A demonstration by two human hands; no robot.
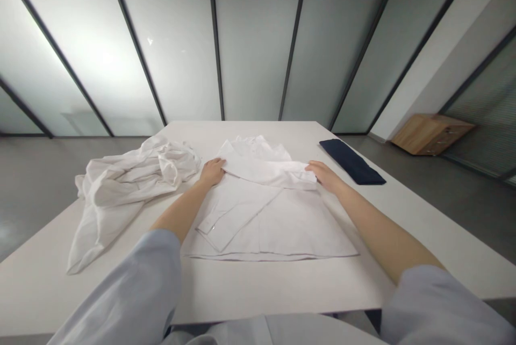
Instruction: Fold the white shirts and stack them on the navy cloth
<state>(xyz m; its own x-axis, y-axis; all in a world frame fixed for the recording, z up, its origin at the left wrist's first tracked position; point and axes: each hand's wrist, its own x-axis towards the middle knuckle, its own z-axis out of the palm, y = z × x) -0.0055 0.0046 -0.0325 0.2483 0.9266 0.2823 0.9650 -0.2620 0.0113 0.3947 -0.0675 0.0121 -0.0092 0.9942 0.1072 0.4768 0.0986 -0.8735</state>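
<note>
A white shirt (290, 221) lies spread on the table with its hem toward me. One sleeve (237, 221) is folded down across its body at a slant, and the other sleeve (274, 173) runs sideways over its upper part. At the shirt's left side my left hand (213, 171) is closed on the edge of the cloth near the shoulder. My right hand (324, 174) pinches the end of the sideways sleeve, near the shirt's right edge. The collar (253, 146) points to the far side, and its details are washed out.
A crumpled heap of white cloth (124, 178) lies to the left, partly over the table's edge. A folded dark blue cloth (350, 161) rests near the right edge of the white table (282, 286). A wooden cabinet (429, 134) stands on the floor beyond, by frosted glass panels (258, 38).
</note>
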